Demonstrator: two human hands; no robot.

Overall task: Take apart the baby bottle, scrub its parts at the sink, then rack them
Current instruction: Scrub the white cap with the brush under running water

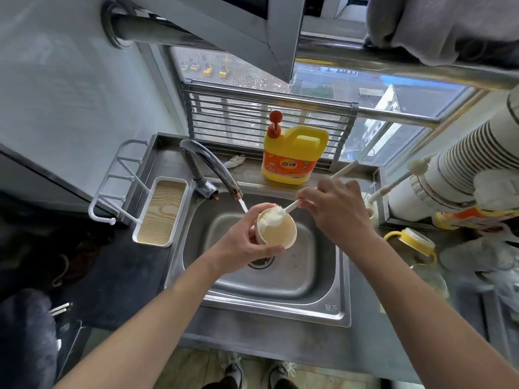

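Setting: stainless-steel sink [323, 304] sunk in a steel table [252, 341] below a window, with a roll-up slatted drying mat [266, 116] leaning against the glass.
Writing: the yellow dish-soap jug [295, 153] with a red-orange pump stands on the far ledge. Its orange label carries bold white characters that cannot be read for certain. A small stamp on the sink's near right rim is too small to read.
Bottle cap [280, 231]: a cream, cup-shaped part held above the sink basin, just beyond the drain [261, 261]. It is tilted, with its open mouth facing up and toward the near right.
Left grip [247, 242]: fingers curled round the cap's left wall, thumb lying along its near rim.
Bottle brush [292, 206]: its long axis slants from far right down to near left. The sudsy white head lies inside the cap against its far-left rim, and the handle's end sticks out past the hand.
Right grip [337, 211]: fingers closed in a pinch on the brush handle partway along the shaft.
Faucet [213, 167]: curved spout pointing to the near right. A thin stream of water [243, 205] falls just left of the cap.
Left side: white drying rack [160, 211] with pegs and a wood-grain tray, beside the sink.
Right side: a yellow-handled collar [410, 242] lies on the table. A thin nipple brush [393, 181] stands tilted near stacked paper cups [463, 164].
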